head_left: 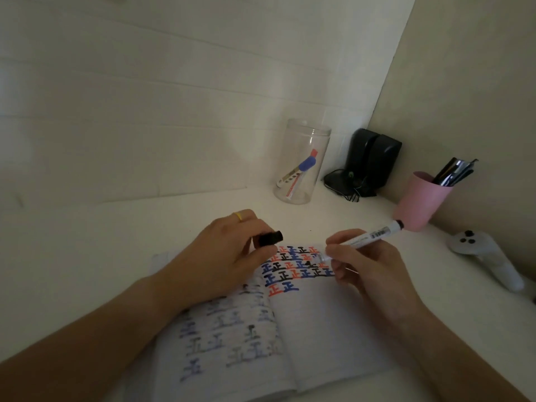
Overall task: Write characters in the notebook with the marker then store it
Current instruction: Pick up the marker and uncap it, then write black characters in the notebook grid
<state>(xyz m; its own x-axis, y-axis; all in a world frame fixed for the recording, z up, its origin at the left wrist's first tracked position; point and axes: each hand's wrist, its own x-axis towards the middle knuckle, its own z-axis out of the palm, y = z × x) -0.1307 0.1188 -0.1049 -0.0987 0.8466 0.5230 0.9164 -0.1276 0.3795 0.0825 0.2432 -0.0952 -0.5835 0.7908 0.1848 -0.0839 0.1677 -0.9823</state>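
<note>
An open notebook (319, 329) lies on the white desk, its right page carrying rows of red, blue and black characters at the top. My right hand (368, 271) holds a white marker (368, 237) above that page, tip pointing left and black end up to the right. My left hand (229, 256), wearing a yellow ring, pinches the black marker cap (269, 238) just left of the tip, apart from the marker. A clear plastic jar (304, 161) with a blue-capped and a red-capped marker stands behind.
A pink cup (420, 201) with dark pens stands at the right near the wall. Black speakers (368, 163) with cables sit in the corner. A white controller (490, 256) lies at the right edge. White walls close in the desk at the back and right.
</note>
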